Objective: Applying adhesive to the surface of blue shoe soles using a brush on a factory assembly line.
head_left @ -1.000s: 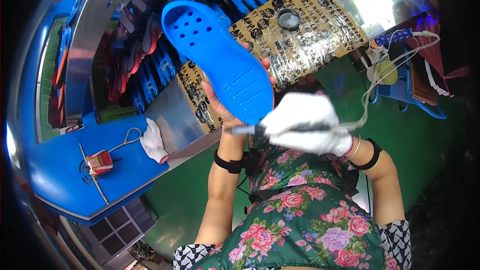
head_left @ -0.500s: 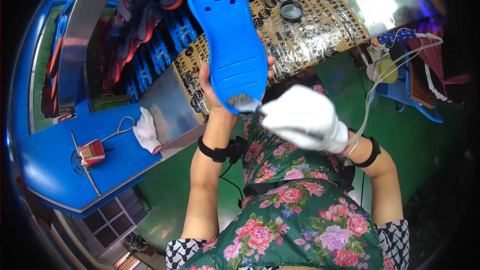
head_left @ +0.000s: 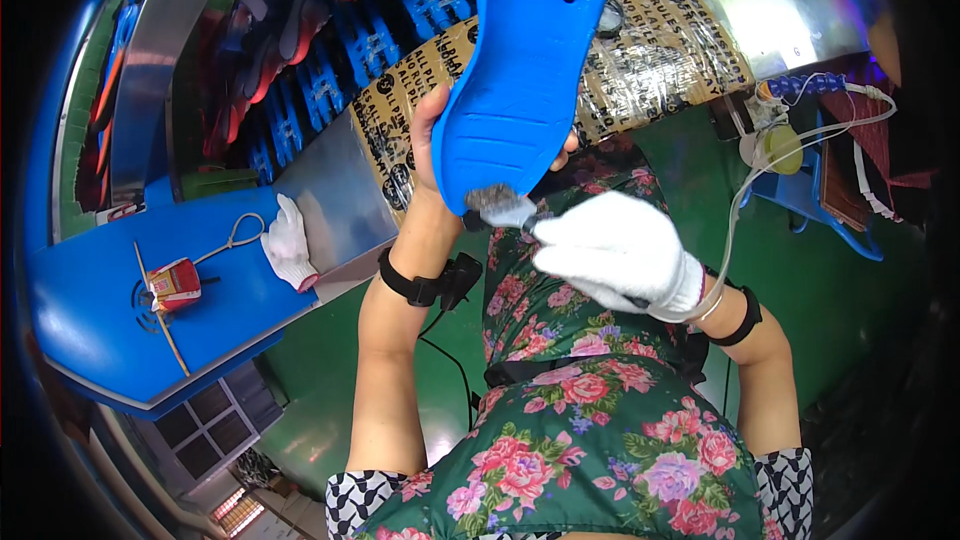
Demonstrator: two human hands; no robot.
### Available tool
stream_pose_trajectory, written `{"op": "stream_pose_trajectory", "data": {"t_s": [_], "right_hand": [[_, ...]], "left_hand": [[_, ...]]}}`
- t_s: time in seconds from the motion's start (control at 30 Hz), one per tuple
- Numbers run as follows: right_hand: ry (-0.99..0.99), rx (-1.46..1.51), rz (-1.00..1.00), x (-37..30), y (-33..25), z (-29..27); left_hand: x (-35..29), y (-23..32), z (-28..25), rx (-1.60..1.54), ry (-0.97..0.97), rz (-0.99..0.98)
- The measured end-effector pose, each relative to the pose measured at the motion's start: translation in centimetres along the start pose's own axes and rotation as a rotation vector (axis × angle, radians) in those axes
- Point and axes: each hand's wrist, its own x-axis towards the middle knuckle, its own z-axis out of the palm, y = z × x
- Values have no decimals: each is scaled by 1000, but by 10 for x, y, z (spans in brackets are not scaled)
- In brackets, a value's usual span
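My bare left hand (head_left: 430, 135) is wrapped round a blue shoe sole (head_left: 520, 90) from underneath, thumb on its left edge and fingertips at its right. Holes run through the sole's far, wider part, and shallow grooves cross the near part. In a white knit glove, my right hand (head_left: 615, 250) grips a brush, whose dark handle is mostly hidden by the fingers. The brush's dark bristles (head_left: 490, 197) touch the near, rounded end of the sole. A thin clear tube and a cord run at my right wrist.
A metal ledge wrapped in printed brown tape (head_left: 660, 50) lies beyond my hands, with a small round dish (head_left: 609, 18) partly behind the sole. Shoes (head_left: 305, 25) hang over blue racks at far left. A blue table (head_left: 90, 320) holds a white glove (head_left: 288, 245) and a red container (head_left: 175, 285).
My left hand has carried the sole to the right and a bit farther up, so it now partly covers the dish. The brush has stayed at the sole's near end.
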Motion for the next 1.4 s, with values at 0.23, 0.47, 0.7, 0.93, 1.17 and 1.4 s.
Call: {"op": "stream_pose_trajectory", "data": {"t_s": [0.23, 0.47, 0.7, 0.93, 1.17, 1.4], "right_hand": [[93, 441, 354, 7, -1, -17], [-43, 326, 167, 6, -8, -7], [-22, 208, 197, 14, -8, -4], [96, 387, 421, 16, -2, 0], [165, 442, 573, 26, 8, -19], [212, -380, 91, 80, 66, -61]], "left_hand": [[0, -2, 7, 116, -33, -85], [2, 2, 5, 221, 9, -116], [9, -3, 3, 78, -55, -67], [11, -3, -6, -9, -24, 11], [-2, -17, -16, -186, 12, 73], [-15, -56, -20, -243, 30, 18]]}}
